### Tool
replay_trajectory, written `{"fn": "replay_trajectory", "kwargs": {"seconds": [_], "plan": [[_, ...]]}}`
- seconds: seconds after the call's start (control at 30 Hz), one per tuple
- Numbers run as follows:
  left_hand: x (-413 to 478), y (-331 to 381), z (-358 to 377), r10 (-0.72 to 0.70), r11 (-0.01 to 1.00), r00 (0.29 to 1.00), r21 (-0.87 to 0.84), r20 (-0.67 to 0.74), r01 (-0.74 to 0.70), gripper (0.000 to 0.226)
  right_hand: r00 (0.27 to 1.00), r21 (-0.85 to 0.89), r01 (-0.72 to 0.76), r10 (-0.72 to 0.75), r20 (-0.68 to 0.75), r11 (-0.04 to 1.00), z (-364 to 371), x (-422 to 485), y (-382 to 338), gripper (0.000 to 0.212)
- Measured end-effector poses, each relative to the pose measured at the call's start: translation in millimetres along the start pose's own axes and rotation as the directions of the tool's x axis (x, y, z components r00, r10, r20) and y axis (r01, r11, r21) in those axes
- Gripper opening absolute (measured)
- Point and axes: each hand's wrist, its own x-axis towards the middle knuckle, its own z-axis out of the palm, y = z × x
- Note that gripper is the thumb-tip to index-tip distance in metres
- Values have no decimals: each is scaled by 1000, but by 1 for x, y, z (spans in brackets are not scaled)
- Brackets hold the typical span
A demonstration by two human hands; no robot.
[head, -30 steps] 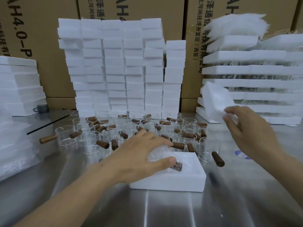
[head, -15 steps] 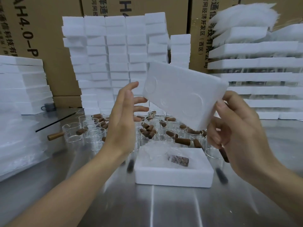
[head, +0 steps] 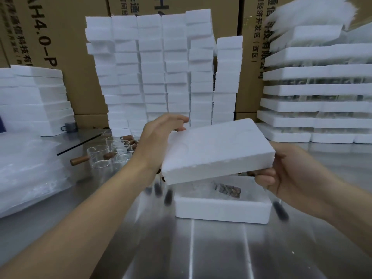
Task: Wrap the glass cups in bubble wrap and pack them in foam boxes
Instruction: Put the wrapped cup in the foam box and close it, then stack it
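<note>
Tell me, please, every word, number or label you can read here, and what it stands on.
"4.0-P": on the left carton.
"通信科技有": same carton, cut off at both ends.
"经济开发区" and "(西区)": on the right carton.
Print on the middle carton is cut off by the frame, unreadable.
No print shows on the foam lid.

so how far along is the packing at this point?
Done: one bubble-wrapped cup lies in the open foam base. In hand: the right hand grips the foam lid, tilted above the base and not seated; the left hand touches its left end. Left: seat the lid, then wrap and box the bare glass cups standing on the table behind.
</note>
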Motion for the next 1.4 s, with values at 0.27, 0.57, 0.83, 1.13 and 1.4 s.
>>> {"fn": "replay_trajectory", "kwargs": {"seconds": [0.27,0.57,0.83,1.13,1.4], "plan": [[9,-13,-15,-125,960,992,256,32,112,11,997,14,31,-32,72,999,-10,0,-4,40],[11,-19,-14,-143,938,987,327,75,111,11,994,123,62,-73,85,990,-15,5,-3,38],[17,-2,-50,-337,873,899,449,280,187,15,984,436,179,-166,-68,882,-38,9,-28,49],[6,0,-33,-449,767,801,630,396,119,17,957,416,234,-134,-255,879,-48,10,-28,29],[4,1,-41,-487,715,750,697,448,49,5,951,386,253,-154,-270,887,-48,11,-28,17]]}}
